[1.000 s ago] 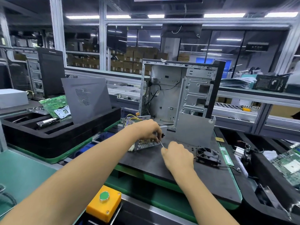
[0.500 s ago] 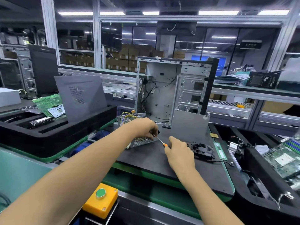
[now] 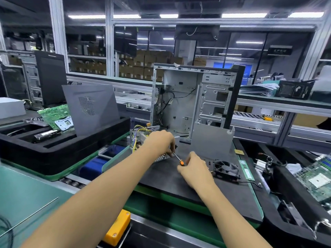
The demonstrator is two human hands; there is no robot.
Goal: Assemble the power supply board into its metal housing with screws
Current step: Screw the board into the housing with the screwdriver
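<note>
While the open computer case stands upright at the centre of the frame on the dark work mat, the power supply housing lies just in front of its lower left corner, on that mat and under the left hand. It is a perforated sheet-metal box with a bundle of yellow and purple wires spilling from its far left end, so it looks stiff and moderately heavy; the board inside is likely fragile, and the housing's flat metal walls seem the safe place to steady it, away from the wires. The left hand rests on top of the housing with its fingers curled down at the near right corner, pinching at the tip of the screwdriver; whether a screw sits between them cannot be told. The right hand, just right of centre, has its fingers closed round the screwdriver's orange handle, the thin shaft slanting up and left to the housing. A case fan lies flat just beside that hand, and a memory stick beyond it at the mat's right edge.
</note>
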